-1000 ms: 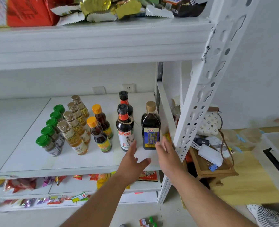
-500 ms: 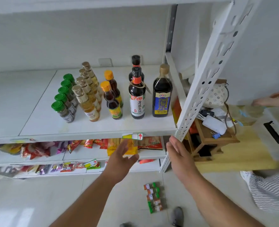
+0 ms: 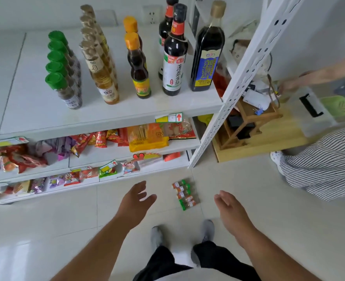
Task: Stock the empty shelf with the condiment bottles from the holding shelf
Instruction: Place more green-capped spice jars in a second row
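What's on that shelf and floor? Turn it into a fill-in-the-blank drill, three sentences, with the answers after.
1. The row of green-capped jars on the shelf holds ____ jars.
2. The small bottles between the hands lie on the ____.
3. The left hand and the right hand are open and hold ____.
Missing words: five; floor; nothing.
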A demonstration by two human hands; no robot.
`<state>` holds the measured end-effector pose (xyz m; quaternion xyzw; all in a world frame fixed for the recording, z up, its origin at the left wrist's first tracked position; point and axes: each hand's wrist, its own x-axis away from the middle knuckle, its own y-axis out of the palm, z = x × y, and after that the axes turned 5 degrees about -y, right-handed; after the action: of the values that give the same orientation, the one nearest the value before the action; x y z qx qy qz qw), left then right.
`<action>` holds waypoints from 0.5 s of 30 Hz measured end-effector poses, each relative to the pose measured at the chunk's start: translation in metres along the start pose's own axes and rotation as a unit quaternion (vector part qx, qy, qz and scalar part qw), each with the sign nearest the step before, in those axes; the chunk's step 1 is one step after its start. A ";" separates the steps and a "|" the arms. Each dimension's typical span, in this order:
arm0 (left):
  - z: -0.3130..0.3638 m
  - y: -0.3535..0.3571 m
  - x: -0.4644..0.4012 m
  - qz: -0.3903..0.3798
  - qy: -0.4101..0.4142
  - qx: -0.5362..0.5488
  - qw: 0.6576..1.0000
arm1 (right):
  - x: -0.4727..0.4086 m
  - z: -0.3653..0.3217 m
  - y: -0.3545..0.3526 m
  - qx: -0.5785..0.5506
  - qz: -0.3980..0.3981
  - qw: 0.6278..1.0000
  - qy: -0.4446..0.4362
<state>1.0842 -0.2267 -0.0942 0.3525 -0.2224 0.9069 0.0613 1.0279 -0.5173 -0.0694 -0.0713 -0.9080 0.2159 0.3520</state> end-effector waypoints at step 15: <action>-0.044 0.088 0.020 0.034 -0.165 0.030 0.985 | -0.070 0.063 -0.027 0.187 -0.143 0.971 -0.047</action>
<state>1.0192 -0.2869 -0.1415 0.4916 -0.2137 0.8440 -0.0177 1.0383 -0.5826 -0.1421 0.1366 -0.8677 0.3326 0.3433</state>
